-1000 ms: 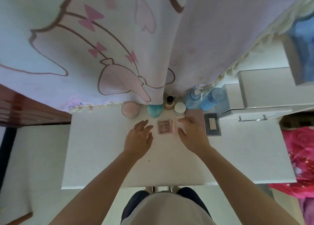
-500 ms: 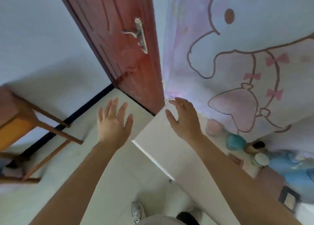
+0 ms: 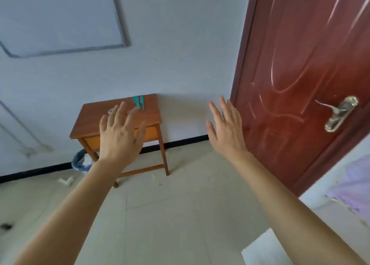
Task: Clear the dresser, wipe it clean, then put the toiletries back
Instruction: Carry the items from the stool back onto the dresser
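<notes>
Your left hand [image 3: 120, 133] is raised in front of you, back toward the camera, its grip spread wide with the fingers straight and apart and nothing in it. Your right hand [image 3: 226, 128] is lifted at about the same height, well apart from the left, its grip likewise spread and holding nothing. Of the dresser [image 3: 260, 249] only a white corner shows, low at the right edge of the view, partly behind your right forearm; a fold of lavender cloth [image 3: 354, 186] hangs above it at the far right. Ahead of you a small wooden bench [image 3: 92, 114] stands against the pale wall [image 3: 180, 54], and your left fingers cover part of its top and its orange front panel. On the bench, near the wall, lie two teal pieces [image 3: 138, 102] side by side, and a small pale object [image 3: 110, 111] sits just beside your left fingertips; it is too blurred to tell what it is. Under the bench's left side a blue bag [image 3: 79, 161] rests on the tiled floor [image 3: 170, 214], and a white scrap [image 3: 66, 181] lies on the tiles in front of it. A black skirting strip [image 3: 184, 140] runs along the foot of the wall. To the right of your right hand is a glossy red-brown door [image 3: 300, 54] with a metal lever handle [image 3: 340, 113]. Grey lines [image 3: 120, 24] run across the wall at the upper left.
</notes>
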Demonstrator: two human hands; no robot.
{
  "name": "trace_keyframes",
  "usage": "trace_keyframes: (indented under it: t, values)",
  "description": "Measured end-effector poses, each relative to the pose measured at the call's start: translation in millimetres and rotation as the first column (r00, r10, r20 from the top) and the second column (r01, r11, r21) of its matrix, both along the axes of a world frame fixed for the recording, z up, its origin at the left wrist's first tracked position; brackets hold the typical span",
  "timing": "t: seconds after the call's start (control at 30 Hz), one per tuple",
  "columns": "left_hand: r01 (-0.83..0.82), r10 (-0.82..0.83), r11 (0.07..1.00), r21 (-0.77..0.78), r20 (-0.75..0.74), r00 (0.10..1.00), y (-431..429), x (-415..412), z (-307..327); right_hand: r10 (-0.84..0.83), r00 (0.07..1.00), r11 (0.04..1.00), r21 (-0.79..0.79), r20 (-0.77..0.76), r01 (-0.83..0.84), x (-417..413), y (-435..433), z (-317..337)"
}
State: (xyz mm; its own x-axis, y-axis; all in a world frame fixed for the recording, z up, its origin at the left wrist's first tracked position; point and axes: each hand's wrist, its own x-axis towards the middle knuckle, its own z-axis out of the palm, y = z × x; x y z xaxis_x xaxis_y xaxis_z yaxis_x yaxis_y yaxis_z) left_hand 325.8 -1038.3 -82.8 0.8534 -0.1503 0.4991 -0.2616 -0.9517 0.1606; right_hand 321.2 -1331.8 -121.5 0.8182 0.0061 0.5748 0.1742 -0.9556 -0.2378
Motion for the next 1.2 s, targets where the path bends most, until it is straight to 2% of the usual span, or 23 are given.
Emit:
trace_keyframes:
  t: [0.17,0.33,0.57,0.67,0.8,1.03,1.2]
  values:
    - [-0.060,0.060,0.998,-0.005,0.008,0.998,79,50,5,0.166,0.985,0.985,-0.043,-0.056,-0.169,79,99,9]
    - [-0.115,0.116,0.993,0.019,-0.054,0.992,126,116,-22,0.224,0.969,0.974,-0.025,-0.104,-0.227,163,153,-12]
    - [-0.117,0.141,0.983,0.138,-0.179,0.974,145,257,-54,0.259,0.939,0.964,0.005,-0.225,-0.265,321,180,-58]
    - [-0.153,0.181,0.979,0.131,-0.237,0.955,151,323,-51,0.267,0.920,0.963,0.037,-0.285,-0.268,394,190,-56]
    - [-0.176,0.210,0.972,0.156,-0.240,0.948,172,392,-47,0.325,0.892,0.944,0.059,-0.313,-0.323,478,211,-49]
    - [-0.213,0.262,0.961,0.178,-0.322,0.910,218,486,-69,0.395,0.835,0.915,0.085,-0.383,-0.394,574,254,-68]
    - [-0.158,0.229,0.969,0.189,-0.455,0.861,250,558,-116,0.341,0.801,0.928,0.038,-0.493,-0.371,624,283,-112]
